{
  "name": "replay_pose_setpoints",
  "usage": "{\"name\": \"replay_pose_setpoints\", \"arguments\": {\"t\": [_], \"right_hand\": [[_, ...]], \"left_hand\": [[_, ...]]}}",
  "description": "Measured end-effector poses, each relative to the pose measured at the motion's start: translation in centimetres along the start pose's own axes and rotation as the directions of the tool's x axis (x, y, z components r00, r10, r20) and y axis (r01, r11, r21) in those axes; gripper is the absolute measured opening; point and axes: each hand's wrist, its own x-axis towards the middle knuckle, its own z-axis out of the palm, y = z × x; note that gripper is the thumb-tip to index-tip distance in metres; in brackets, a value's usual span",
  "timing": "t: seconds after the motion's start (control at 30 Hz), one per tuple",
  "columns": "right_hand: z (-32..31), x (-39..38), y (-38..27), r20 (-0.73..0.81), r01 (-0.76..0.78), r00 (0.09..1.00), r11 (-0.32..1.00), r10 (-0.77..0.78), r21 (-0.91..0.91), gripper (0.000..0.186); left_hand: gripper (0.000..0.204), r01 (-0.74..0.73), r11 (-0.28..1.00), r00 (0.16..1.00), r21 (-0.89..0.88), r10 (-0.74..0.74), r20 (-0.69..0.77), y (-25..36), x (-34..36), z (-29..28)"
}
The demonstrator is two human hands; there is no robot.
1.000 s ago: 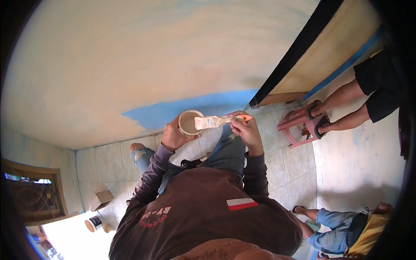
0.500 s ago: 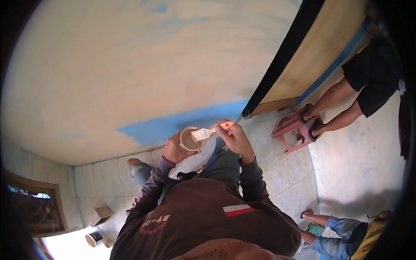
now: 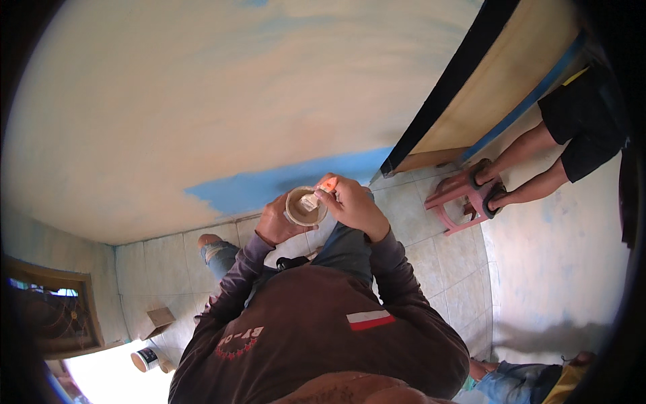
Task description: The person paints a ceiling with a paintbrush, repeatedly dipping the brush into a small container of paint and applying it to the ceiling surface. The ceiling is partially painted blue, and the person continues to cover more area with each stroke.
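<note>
My left hand (image 3: 274, 222) is wrapped round a small round tub of paint (image 3: 296, 219), held in front of my body with its mouth turned up. In my right hand (image 3: 356, 207) is a paintbrush (image 3: 310, 200) with an orange-tipped handle. Its pale, paint-coated head dips inside the tub's rim. Past my hands, a wall (image 3: 222, 121) is covered mostly in patchy cream paint. A bare blue patch (image 3: 269, 185) runs along the bottom of that wall.
At right a person (image 3: 538, 161) stands on a pink plastic stool (image 3: 457, 195), beside a dark-edged wooden panel (image 3: 444, 94). Another person (image 3: 515, 384) is low at the bottom right. A bucket (image 3: 145, 360) and a cardboard box (image 3: 159, 322) are on the tiled floor (image 3: 431, 259) at left.
My right hand has moved left and lowered the brush deeper into the tub, its handle now steeper. The tub has shifted slightly right. The person at bottom right shows less.
</note>
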Motion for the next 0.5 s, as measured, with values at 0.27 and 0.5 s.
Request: {"name": "replay_pose_setpoints", "arguments": {"t": [0.27, 0.5], "right_hand": [[-0.9, 0.9, -0.7, 0.036, -0.014, 0.999, 0.996, 0.017, -0.09, 0.019], [-1.8, 1.8, -2.3, 0.046, -0.022, 0.999, 0.994, 0.027, -0.109, 0.017]], "left_hand": [[0.088, -0.056, 0.997, 0.997, 0.06, 0.059, -0.051, 0.0, -0.2, -0.3], [0.091, -0.05, 0.998, 0.997, 0.043, 0.052, -0.064, 0.2, 0.0, -0.2]]}}
